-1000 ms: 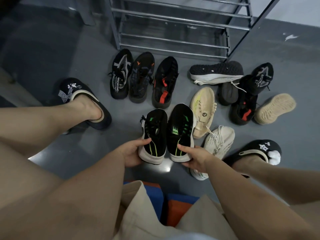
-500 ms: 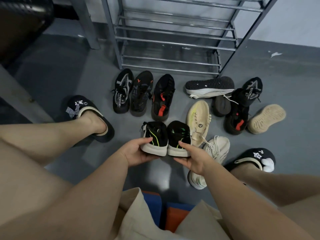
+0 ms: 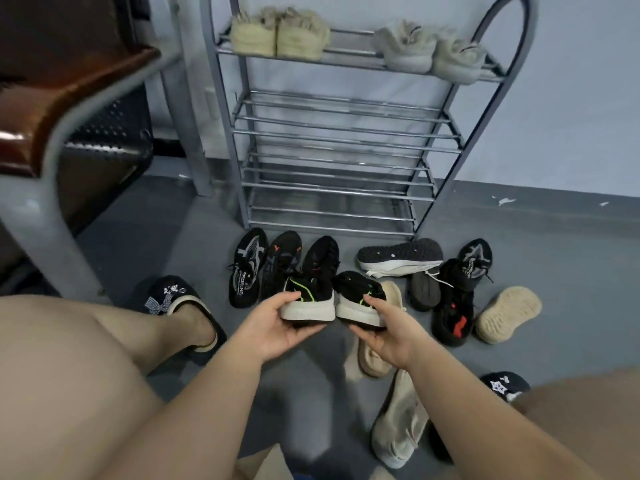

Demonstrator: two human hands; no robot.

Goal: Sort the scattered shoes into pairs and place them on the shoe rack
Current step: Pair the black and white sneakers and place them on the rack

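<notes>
**Green-laced pair lifted off the floor**

Since the earlier frames we have raised the two black sneakers from the floor; they now hang in mid-air at centre frame, and the view has tipped up so the whole shoe rack [image 3: 332, 133] shows in the upper middle.

Our left hand [image 3: 273, 327] grips the heel of the left black sneaker [image 3: 308, 299], thumb on its side, fingers curled beneath the white sole. Our right hand [image 3: 388, 330] grips the heel of the right black sneaker [image 3: 360, 301] the same way. The two shoes are side by side, heels touching, long axes running away from us, toes pointing toward the rack, heels and white soles facing the camera.

On the rack's top shelf: a beige pair [image 3: 280, 34] at left, a pale grey pair [image 3: 429, 51] at right. Lower shelves show bare bars.

On the grey floor [image 3: 554, 244] below the rack, a row of black shoes [image 3: 247, 268] at left; at right an overturned black-soled shoe [image 3: 398, 256] and a tan sole-up shoe [image 3: 507, 315]. Cream shoes [image 3: 398, 431] lie at lower right, blurred.
</notes>
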